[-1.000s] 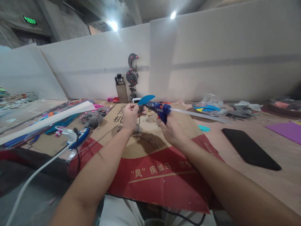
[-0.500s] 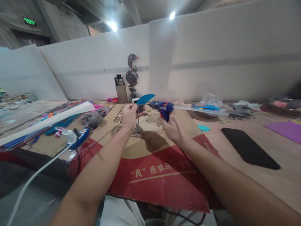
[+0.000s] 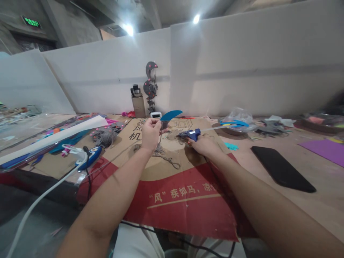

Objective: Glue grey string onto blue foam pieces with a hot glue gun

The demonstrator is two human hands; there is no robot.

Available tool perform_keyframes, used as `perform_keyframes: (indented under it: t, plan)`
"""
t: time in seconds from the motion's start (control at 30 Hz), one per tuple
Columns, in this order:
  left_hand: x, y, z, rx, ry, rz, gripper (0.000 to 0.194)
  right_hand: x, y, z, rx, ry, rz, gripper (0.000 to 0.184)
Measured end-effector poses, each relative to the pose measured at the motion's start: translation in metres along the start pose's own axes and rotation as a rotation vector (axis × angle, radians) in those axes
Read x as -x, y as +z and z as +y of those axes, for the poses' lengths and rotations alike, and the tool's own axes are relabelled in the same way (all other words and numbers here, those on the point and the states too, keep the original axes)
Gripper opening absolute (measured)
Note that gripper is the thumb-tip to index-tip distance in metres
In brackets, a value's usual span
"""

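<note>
My left hand [image 3: 150, 133] is raised above the cardboard sheet [image 3: 172, 186] and pinches a blue crescent-shaped foam piece [image 3: 170, 115] with grey yarn hanging from it. The yarn trails down to a loose tangle [image 3: 161, 152] on the cardboard. My right hand [image 3: 204, 144] is low over the cardboard, closed on a blue hot glue gun [image 3: 191, 134] that lies nearly on the sheet. A clear glue stick [image 3: 215, 128] sticks out of the gun's back to the right.
A black phone [image 3: 282, 168] lies at the right, with purple paper [image 3: 324, 147] beyond it. A bottle [image 3: 138, 102] and a grey hanging ornament [image 3: 150, 86] stand at the white partition. Another glue gun [image 3: 90, 156], cables and foam scraps crowd the left.
My right hand has pulled the glue gun away from the blue piece and lowered it to the cardboard. My left hand still holds the blue piece up, shifted slightly right.
</note>
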State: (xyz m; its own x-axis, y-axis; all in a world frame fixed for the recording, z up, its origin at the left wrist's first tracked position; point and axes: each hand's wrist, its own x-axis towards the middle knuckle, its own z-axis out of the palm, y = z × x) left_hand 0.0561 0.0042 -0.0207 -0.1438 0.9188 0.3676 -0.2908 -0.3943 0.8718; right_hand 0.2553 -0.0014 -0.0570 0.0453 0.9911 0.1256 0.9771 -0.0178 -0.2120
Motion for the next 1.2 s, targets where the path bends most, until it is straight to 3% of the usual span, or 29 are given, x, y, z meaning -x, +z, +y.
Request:
perform_keyframes:
  t: [0.1, 0.2, 0.27, 0.33, 0.43, 0.57, 0.67, 0.83, 0.97, 1.2]
  plan:
    - [0.001, 0.000, -0.001, -0.098, 0.068, 0.004, 0.012, 0.007, -0.014, 0.003, 0.109, 0.007, 0.030, 0.054]
    - [0.001, -0.002, -0.001, -0.303, 0.200, 0.021, 0.010, 0.010, -0.023, 0.000, -0.003, 0.033, 0.162, 0.042]
    - [0.004, -0.003, 0.000, -0.468, 0.323, 0.016, 0.007, 0.012, -0.021, -0.010, -0.292, -0.058, 0.229, 0.030]
    - [0.010, -0.001, 0.001, -0.598, 0.442, -0.015, 0.006, 0.014, -0.014, -0.027, -0.734, -0.158, 0.205, 0.021]
    - [0.020, 0.004, 0.005, -0.712, 0.558, -0.074, 0.007, 0.024, -0.004, -0.054, -1.406, -0.243, 0.047, 0.033]
    - [0.026, 0.009, 0.008, -0.721, 0.551, -0.103, 0.007, 0.041, -0.011, -0.071, -1.810, -0.263, -0.200, 0.041]
    - [0.023, 0.010, 0.006, -0.555, 0.427, -0.093, 0.005, 0.044, -0.020, -0.066, -1.810, -0.204, -0.247, 0.029]
    - [0.019, 0.013, 0.002, -0.209, 0.129, -0.101, 0.010, 0.031, -0.016, -0.053, -1.525, -0.158, 0.110, 0.019]
    - [0.024, 0.018, 0.004, -0.051, -0.019, -0.109, 0.014, 0.028, -0.017, -0.049, -1.333, -0.187, 0.273, 0.018]
    - [0.031, 0.028, 0.016, 0.021, -0.145, -0.077, 0.014, 0.038, -0.029, -0.052, -1.343, -0.115, 0.314, 0.016]
